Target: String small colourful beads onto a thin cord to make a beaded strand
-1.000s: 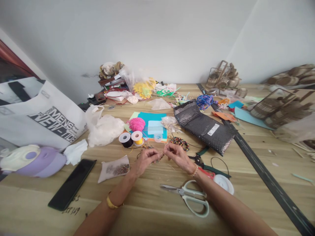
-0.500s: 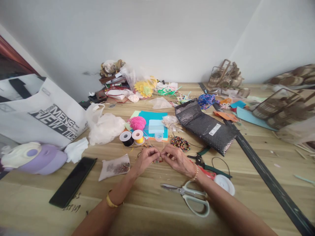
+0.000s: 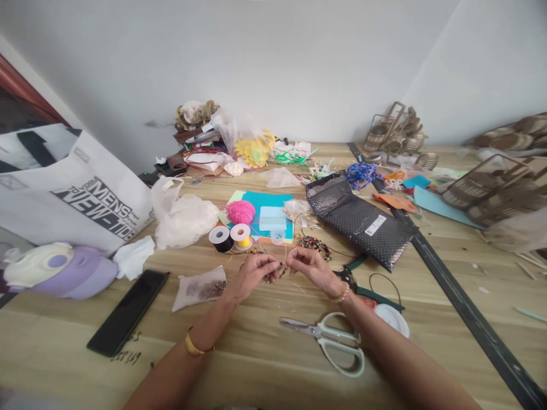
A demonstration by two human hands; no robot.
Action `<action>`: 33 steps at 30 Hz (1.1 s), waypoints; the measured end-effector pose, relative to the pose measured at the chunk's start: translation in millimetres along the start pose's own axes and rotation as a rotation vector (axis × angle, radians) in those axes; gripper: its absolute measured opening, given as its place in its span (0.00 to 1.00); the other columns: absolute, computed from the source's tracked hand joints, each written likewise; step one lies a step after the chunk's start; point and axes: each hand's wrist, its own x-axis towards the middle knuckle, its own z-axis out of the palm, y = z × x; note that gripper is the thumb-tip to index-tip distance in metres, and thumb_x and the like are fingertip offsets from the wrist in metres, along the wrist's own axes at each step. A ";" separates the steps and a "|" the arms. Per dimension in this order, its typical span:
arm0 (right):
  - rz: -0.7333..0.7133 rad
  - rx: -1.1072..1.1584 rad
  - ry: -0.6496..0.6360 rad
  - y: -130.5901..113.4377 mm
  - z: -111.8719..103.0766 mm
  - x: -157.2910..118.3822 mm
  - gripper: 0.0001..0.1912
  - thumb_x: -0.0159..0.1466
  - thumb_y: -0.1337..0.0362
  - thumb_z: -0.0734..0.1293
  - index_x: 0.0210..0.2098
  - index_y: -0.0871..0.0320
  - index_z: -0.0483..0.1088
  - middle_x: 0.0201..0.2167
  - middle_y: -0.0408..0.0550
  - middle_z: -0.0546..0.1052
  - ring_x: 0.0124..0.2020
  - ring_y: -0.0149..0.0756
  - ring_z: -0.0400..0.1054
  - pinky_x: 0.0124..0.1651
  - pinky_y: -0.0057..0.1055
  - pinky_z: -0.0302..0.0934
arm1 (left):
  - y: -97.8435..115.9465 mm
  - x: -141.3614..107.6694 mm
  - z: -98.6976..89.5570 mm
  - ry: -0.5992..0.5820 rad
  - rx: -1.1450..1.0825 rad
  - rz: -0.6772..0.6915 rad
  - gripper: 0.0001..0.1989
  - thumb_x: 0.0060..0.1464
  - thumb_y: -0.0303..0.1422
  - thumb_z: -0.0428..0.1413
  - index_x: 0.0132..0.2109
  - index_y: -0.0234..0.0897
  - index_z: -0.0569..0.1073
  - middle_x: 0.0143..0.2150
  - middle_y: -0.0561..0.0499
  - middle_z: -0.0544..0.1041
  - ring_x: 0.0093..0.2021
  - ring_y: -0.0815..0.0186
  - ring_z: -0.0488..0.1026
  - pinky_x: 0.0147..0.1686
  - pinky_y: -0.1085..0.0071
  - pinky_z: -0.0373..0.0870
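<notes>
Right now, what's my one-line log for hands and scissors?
left hand: pinching, maybe a bead | right hand: pinching, item unclear | scissors: on table | bead loop: beyond right hand

On the left, a white shopping bag [image 3: 70, 188] with black lettering is standing behind a purple-and-cream object [image 3: 85, 272]. A crumpled white tissue [image 3: 133, 257] is lying beside that object, and a black, flat, phone-like object [image 3: 128, 312] is resting nearer, just beside handwritten digits [image 3: 126, 357] on the wooden tabletop [image 3: 239, 370]. A whitish plastic bag [image 3: 188, 221] is sitting farther back. At the far side, a yellow flower shape [image 3: 253, 150] is showing partly under clear plastic [image 3: 224, 128]. To the right, a black bubble mailer [image 3: 359, 213] is bearing a white label [image 3: 375, 225]; small brown baskets [image 3: 395, 134] are standing near the pale wall [image 3: 277, 68], and a dark strip [image 3: 470, 313] is running diagonally toward the near right.
</notes>
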 end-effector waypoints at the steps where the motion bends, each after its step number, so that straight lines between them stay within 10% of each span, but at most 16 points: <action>1: 0.007 0.025 -0.003 1.3 0.3 0.5 0.21 0.58 0.46 0.68 0.27 0.60 0.67 0.22 0.42 0.68 0.25 0.30 0.63 0.30 0.28 0.61 | -0.4 -0.1 0.5 -0.009 -0.058 -0.009 0.15 0.50 0.41 0.60 0.29 0.31 0.74 0.25 0.50 0.73 0.25 0.71 0.67 0.28 0.73 0.63; 33: -0.069 -0.118 -0.022 0.2 10.1 -1.8 0.23 0.63 0.44 0.62 0.27 0.60 0.65 0.22 0.41 0.66 0.24 0.28 0.58 0.28 0.26 0.55 | 3.2 -1.2 4.7 0.004 0.088 0.019 0.14 0.49 0.42 0.60 0.34 0.33 0.73 0.23 0.54 0.71 0.22 0.73 0.63 0.22 0.76 0.56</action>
